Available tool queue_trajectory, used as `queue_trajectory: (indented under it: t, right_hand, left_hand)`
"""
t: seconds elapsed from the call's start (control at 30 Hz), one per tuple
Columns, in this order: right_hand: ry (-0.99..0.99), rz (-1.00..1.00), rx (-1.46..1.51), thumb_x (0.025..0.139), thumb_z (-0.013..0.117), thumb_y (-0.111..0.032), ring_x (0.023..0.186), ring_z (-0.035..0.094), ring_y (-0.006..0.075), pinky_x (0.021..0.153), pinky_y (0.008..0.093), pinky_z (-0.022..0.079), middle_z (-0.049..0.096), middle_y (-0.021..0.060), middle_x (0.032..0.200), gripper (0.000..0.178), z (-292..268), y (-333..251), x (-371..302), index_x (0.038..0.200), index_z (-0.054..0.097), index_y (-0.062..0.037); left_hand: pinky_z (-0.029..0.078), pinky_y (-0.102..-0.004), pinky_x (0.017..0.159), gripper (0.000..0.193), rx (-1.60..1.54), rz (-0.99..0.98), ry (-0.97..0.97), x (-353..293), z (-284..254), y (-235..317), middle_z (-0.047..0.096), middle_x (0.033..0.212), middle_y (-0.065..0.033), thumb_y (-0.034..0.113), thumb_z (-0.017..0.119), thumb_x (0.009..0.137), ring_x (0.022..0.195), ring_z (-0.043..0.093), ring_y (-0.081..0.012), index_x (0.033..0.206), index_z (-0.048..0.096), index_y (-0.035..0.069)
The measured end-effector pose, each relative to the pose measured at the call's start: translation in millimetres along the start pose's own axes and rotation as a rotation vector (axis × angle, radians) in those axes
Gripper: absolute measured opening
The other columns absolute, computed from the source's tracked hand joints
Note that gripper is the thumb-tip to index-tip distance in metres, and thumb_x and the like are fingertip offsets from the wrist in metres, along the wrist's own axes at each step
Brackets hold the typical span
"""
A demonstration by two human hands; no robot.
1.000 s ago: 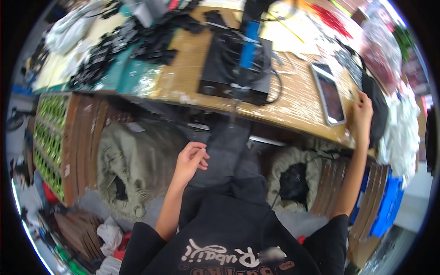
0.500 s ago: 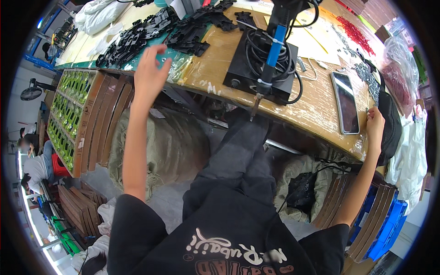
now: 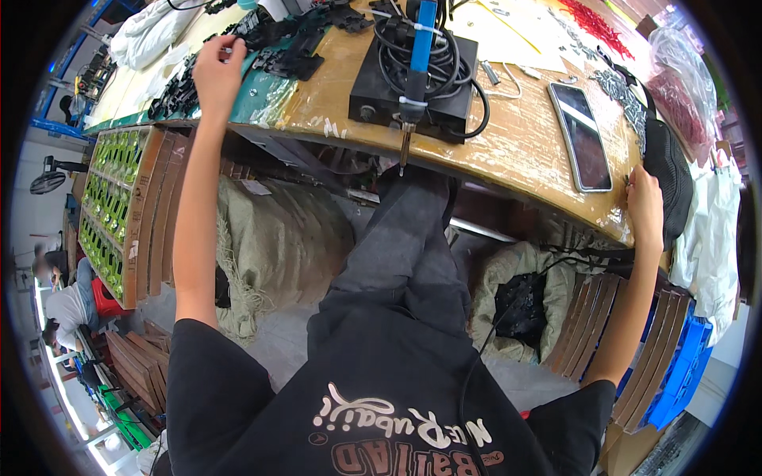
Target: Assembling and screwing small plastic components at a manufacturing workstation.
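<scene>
Overlapping the pile of black plastic pieces (image 3: 290,62) at eleven o'clock, the left hand (image 3: 218,78) shows bent fingers; cannot tell whether they grip one. Right hand (image 3: 646,208), three o'clock, curled near the smartphone (image 3: 583,139), contents unclear. Best practice: pinch one piece, lift it clear of neighbours, avoid the soldering iron (image 3: 415,83) tip, twelve o'clock.

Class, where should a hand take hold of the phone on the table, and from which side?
The phone is probably best pinched across its two long edges near its closer end, from above and the person's side: it lies flat, slim, screen up, with that end toward the front of the table. The right hand is close by, on its right.
</scene>
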State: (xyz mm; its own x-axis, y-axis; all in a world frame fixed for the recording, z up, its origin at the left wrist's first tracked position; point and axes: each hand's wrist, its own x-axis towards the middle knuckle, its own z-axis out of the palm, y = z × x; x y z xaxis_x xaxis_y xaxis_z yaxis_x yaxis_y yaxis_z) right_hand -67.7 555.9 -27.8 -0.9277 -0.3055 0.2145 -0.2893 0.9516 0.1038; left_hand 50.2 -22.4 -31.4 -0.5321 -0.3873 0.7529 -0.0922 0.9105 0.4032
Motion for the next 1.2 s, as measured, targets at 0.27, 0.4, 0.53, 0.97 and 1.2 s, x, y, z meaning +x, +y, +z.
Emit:
queue_trajectory:
  t: [0.27, 0.4, 0.53, 0.97, 1.2]
  right_hand:
    - [-0.075, -0.100, -0.126, 0.072, 0.044, 0.001, 0.077, 0.052, 0.0396, 0.066, 0.0441, 0.042, 0.052, 0.0236, 0.077, 0.007, 0, -1, 11, 0.078, 0.045, 0.0038]
    - [-0.003, 0.017, -0.006, 0.072, 0.044, -0.003, 0.071, 0.051, 0.0411, 0.064, 0.0421, 0.042, 0.052, 0.0233, 0.074, 0.008, -8, -7, 9, 0.076, 0.043, 0.0036]
    - [0.121, 0.079, 0.310, 0.075, 0.049, -0.005, 0.065, 0.055, 0.0251, 0.063, 0.0302, 0.044, 0.056, 0.0149, 0.074, 0.009, -28, -32, -1, 0.081, 0.048, 0.0023]
    - [0.178, -0.118, 1.546, 0.076, 0.052, 0.009, 0.078, 0.059, 0.0227, 0.071, 0.0304, 0.049, 0.054, 0.0156, 0.090, 0.013, -51, -148, -66, 0.088, 0.055, 0.0073]
    - [-0.152, -0.196, 1.827, 0.066, 0.058, 0.015, 0.077, 0.058, 0.0210, 0.065, 0.0260, 0.048, 0.056, 0.0159, 0.082, 0.019, -39, -175, -95, 0.082, 0.055, 0.0059]
  left_hand:
    - [0.045, -0.0244, 0.064, 0.017, -0.928, -0.523, 0.047, -13, -40, 17, 0.056, 0.079, -0.0041, 0.011, 0.058, 0.078, 0.067, 0.052, -0.0107, 0.088, 0.055, -0.001]
    - [0.049, -0.0333, 0.073, 0.011, -1.215, -0.638, -0.086, -34, -62, 52, 0.056, 0.084, -0.0069, 0.009, 0.053, 0.080, 0.075, 0.056, -0.0167, 0.086, 0.053, 0.000]
    - [0.051, -0.0384, 0.075, 0.011, -1.208, -0.613, -0.215, -60, -83, 88, 0.056, 0.087, -0.0083, 0.008, 0.049, 0.081, 0.082, 0.058, -0.0199, 0.089, 0.051, 0.000]
    - [0.045, -0.0233, 0.067, 0.026, -1.405, -0.923, -0.724, -157, -72, 175, 0.055, 0.089, -0.0061, 0.002, 0.055, 0.076, 0.077, 0.053, -0.0099, 0.101, 0.048, -0.001]
    - [0.041, -0.0193, 0.071, 0.033, -1.306, -0.921, -0.931, -168, -66, 209, 0.057, 0.087, -0.0064, -0.004, 0.059, 0.073, 0.078, 0.053, -0.0072, 0.103, 0.045, -0.001]
